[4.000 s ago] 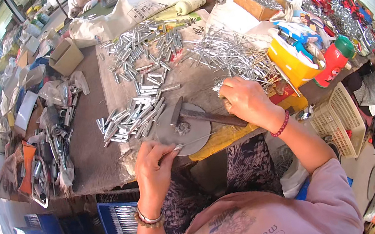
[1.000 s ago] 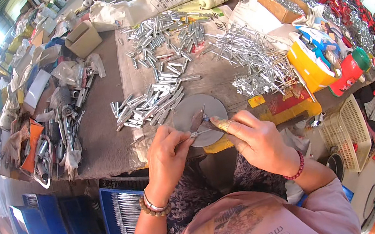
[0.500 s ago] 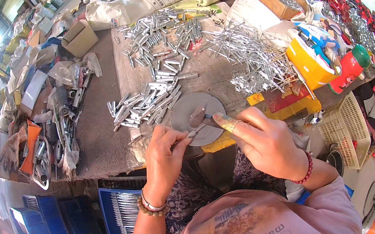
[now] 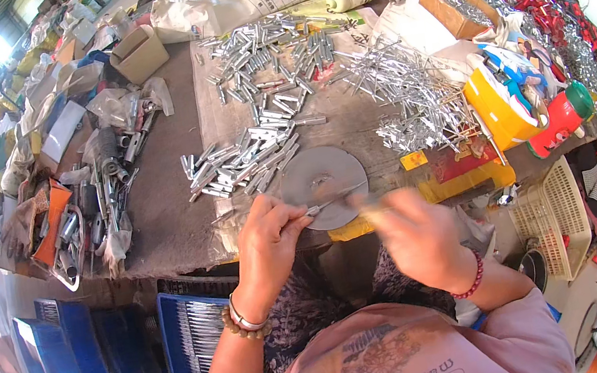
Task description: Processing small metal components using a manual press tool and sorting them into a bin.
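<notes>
My left hand [image 4: 268, 230] is closed in a pinch on a small silvery metal part [image 4: 312, 211], held over the front edge of a flat grey disc [image 4: 343, 164]. A thin rod [image 4: 335, 197] stretches from that part toward my right hand [image 4: 417, 234]. My right hand is smeared by motion, so its fingers and whatever they hold cannot be made out. Beyond the disc lies a pile of short metal cylinders [image 4: 261, 149]. To its right spreads a heap of thin metal pins [image 4: 418, 101].
Bagged tools and metal pieces [image 4: 103, 163] crowd the table's left side, by an open cardboard box [image 4: 139, 55]. A yellow container [image 4: 498, 108] and a red jar [image 4: 556, 134] with green lid stand right. A blue crate of metal rods [image 4: 194, 343] sits below, left.
My right hand has moved a little down and right, away from the disc's middle, and is now blurred. The thin rod shows between my hands. My left hand keeps its pinch.
</notes>
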The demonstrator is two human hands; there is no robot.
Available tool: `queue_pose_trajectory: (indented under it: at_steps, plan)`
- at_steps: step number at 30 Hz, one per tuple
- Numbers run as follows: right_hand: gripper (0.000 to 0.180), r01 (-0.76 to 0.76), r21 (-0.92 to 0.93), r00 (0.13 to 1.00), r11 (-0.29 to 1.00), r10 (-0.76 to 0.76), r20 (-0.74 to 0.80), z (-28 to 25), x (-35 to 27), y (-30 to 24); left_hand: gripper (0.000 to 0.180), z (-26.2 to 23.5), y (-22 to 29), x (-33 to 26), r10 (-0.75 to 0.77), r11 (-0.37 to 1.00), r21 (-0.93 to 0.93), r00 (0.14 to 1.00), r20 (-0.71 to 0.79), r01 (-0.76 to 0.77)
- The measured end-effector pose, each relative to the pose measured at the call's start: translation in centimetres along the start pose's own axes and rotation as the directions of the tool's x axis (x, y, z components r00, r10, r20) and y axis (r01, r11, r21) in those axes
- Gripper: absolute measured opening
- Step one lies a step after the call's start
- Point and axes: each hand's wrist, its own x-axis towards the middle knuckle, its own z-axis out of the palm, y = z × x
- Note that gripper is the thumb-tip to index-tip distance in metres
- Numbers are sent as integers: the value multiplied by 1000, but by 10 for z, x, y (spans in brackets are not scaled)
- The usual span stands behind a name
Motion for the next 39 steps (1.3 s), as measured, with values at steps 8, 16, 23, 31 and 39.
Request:
queue_pose_trajectory:
  at_steps: [8, 16, 23, 31, 39]
  plan:
    - [65, -147, -43, 932, 988, 152, 330, -6, 6, 9, 16, -3, -4, 0, 21, 1000, 22, 1000, 5, -21]
    - [44, -431, 308, 865, 848, 291, 408, 12, 22, 54, 20, -8, -7, 2, 42, 999, 5, 996, 73, -43]
    - [42, -229, -90, 931, 969, 245, 272, 16, 14, 47, 22, -6, -6, 2, 24, 1000, 6, 997, 70, -25]
    - [62, -211, -25, 945, 977, 210, 252, -3, 10, 17, 20, -8, -11, 1, 45, 998, -50, 997, 57, -42]
    - [65, 1, -177, 930, 984, 64, 362, 5, 0, 0, 21, -8, -10, 2, 61, 996, -60, 997, 40, -58]
